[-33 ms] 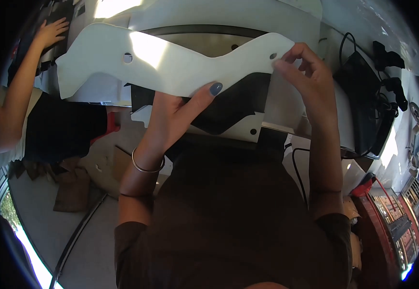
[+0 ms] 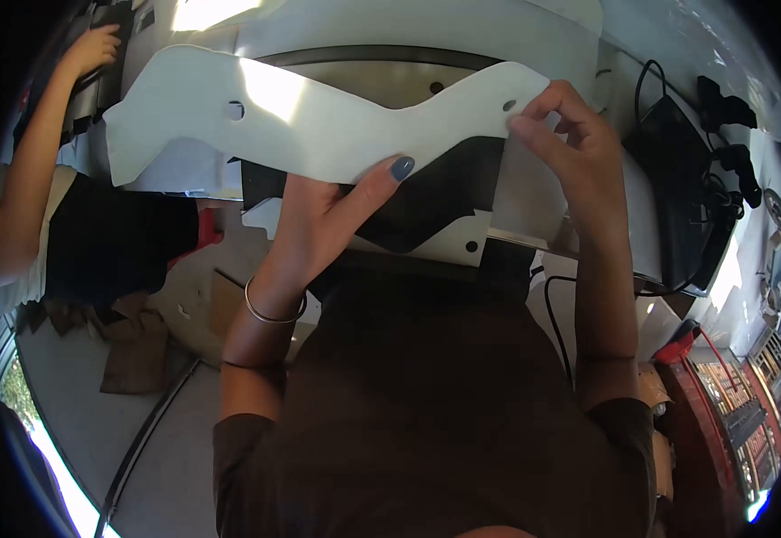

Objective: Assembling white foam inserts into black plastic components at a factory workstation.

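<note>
A white, wavy-edged flat panel with a small hole near each end is held up in front of me. My left hand grips its lower edge near the middle, thumb on the face and fingers hidden behind. At the panel's right end, my right hand pinches the edge near the hole between thumb and fingers. Below and behind lies a black sheet, with a pale piece that has a dark hole showing under it. Another pale piece shows beyond the panel's upper edge.
On the left, a co-worker's hand rests by dark items. A black bag-like thing with cables stands at the right. Brown cardboard lies on the floor at lower left, near a dark strip. A red-framed rack is at lower right.
The co-worker's hand at the left has drawn its spread fingers in and shifted slightly. My hands and the white panel have hardly moved.
</note>
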A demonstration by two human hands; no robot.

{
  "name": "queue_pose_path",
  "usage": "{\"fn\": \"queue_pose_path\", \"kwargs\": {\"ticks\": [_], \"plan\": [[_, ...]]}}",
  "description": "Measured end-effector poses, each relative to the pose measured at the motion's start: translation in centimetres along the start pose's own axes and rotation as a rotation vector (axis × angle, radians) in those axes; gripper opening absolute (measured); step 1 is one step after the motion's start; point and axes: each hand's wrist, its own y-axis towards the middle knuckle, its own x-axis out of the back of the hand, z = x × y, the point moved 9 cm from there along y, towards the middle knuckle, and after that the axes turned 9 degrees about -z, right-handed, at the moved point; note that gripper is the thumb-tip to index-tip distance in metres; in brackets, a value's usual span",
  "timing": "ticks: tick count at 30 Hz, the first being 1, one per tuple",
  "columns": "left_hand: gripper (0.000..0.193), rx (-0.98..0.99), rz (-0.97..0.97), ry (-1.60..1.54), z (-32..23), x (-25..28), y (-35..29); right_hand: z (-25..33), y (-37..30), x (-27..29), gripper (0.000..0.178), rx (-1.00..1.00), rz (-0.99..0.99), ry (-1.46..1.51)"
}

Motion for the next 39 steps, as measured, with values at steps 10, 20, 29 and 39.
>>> {"fn": "queue_pose_path", "kwargs": {"ticks": [10, 20, 29, 39], "plan": [[0.014, -0.477, -0.143, 0.728, -3.6, -1.4, 0.7, -1.8, 0.4, 0.4, 0.013, 0.109, -0.08, -0.21], [0.036, -0.139, 0.189, 0.93, 0.0, -3.4, 0.7, -2.9, -0.2, 0.3, 0.013, 0.117, -0.108, -0.335], [0.043, -0.021, 0.204, 0.923, 1.3, -2.9, 1.0, -2.9, 0.0, -0.1, 0.016, 0.151, -0.094, -0.4], [0.05, 0.09, 0.251, 0.945, 1.8, -2.5, 0.9, -2.9, 0.1, -0.1, 0.017, 0.113, -0.088, -0.391]]}}
